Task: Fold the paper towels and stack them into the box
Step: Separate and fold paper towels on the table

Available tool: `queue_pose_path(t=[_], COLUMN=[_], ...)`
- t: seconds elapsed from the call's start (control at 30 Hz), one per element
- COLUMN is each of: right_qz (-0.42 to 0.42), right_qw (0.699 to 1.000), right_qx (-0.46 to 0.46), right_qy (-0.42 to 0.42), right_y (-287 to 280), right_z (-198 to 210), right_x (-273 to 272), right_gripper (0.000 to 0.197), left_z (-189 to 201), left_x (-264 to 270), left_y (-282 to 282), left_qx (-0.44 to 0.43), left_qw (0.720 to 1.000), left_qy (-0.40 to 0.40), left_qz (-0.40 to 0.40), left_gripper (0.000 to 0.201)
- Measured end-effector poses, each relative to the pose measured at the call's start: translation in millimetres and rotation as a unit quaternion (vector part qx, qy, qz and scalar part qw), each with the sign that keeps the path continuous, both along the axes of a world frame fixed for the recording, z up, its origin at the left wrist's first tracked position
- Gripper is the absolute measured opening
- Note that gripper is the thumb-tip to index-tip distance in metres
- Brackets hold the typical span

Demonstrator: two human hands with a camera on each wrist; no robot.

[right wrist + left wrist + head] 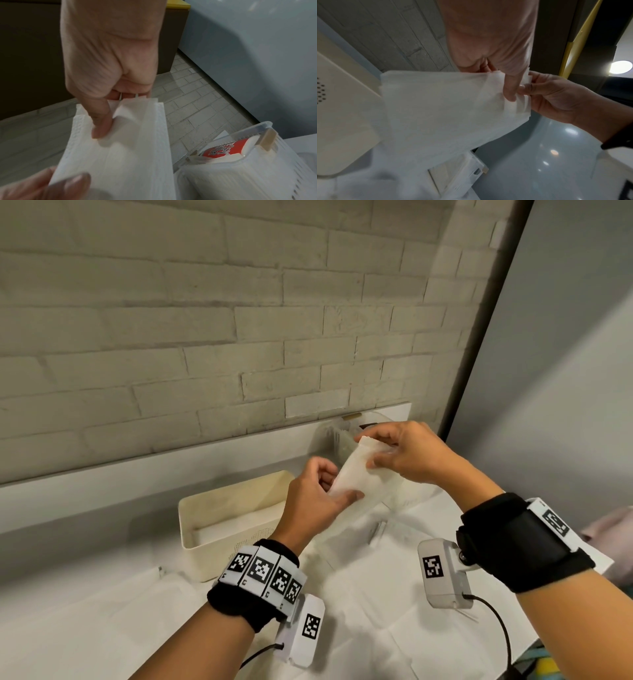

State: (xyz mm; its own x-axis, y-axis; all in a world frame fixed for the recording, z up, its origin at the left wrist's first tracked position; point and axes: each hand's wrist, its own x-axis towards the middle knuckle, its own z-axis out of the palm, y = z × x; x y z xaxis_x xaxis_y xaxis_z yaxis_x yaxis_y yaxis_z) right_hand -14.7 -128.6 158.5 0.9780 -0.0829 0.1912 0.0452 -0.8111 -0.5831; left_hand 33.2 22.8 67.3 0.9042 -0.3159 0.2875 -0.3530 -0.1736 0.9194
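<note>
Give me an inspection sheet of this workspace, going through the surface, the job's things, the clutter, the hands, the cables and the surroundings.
Surface: white table, with unfolded white sheets lying on it near the person.
Job's things: one folded paper towel held in the air; cream box open, with something white lying flat inside.
Clutter: clear slotted container holding white sheets and a red printed pack.
Hands: left hand pinches the towel's lower end; right hand pinches its upper end.
Cables: black cable runs from the right wrist camera; another from the left one.
Surroundings: pale brick wall behind, grey panel at right.
</note>
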Motion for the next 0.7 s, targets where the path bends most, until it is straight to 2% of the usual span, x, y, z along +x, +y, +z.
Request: queue_pose_path(t=[0.07, 0.1, 0.2, 0.23, 0.37, 0.53, 0.6, 0.7], right_qz=[0.017, 0.022, 0.029, 0.030, 0.020, 0.020, 0.023, 0.040], right_qw=[1.000, 1.000, 0.999, 0.999, 1.000, 1.000, 0.999, 0.991], right_qx=[-0.008, -0.009, -0.014, -0.016, -0.021, -0.011, 0.024, 0.126], right_qy=[0.003, 0.006, 0.000, -0.008, -0.011, -0.008, -0.007, -0.013], right_y=[3.9, 5.9, 11.7, 13.2, 14.4, 8.7, 5.8, 1.0], right_z=[-1.1, -2.1, -7.0, -9.1, -23.5, -29.2, -28.3, -28.1], right_x=[0.2, 0.5, 2.1, 2.6, -0.8, -3.8, -3.9, -3.7], right_gripper=[0.039, 0.039, 0.039, 0.039, 0.039, 0.038, 0.035, 0.035], left_z=[5.4, 8.1, 10.7, 8.3, -1.5, -5.4, -4.3, -3.3], left_x=[0.3, 0.8, 0.8, 1.7, 0.9, -1.6, -3.4, -4.5], left_y=[2.4, 3.3, 6.4, 7.0, 6.9, 4.7, 4.2, 4.8], left_qx=[-0.001, 0.007, 0.012, 0.002, -0.027, -0.020, -0.003, 0.001], left_qw=[1.000, 0.999, 0.996, 0.997, 0.996, 0.989, 0.988, 0.986], left_qy=[0.015, 0.020, 0.034, 0.038, 0.059, 0.113, 0.115, 0.126], left_qz=[-0.027, -0.047, -0.076, -0.073, -0.060, -0.094, -0.102, -0.107], left_gripper=[0.054, 0.053, 0.020, 0.018, 0.025, 0.061, 0.060, 0.054])
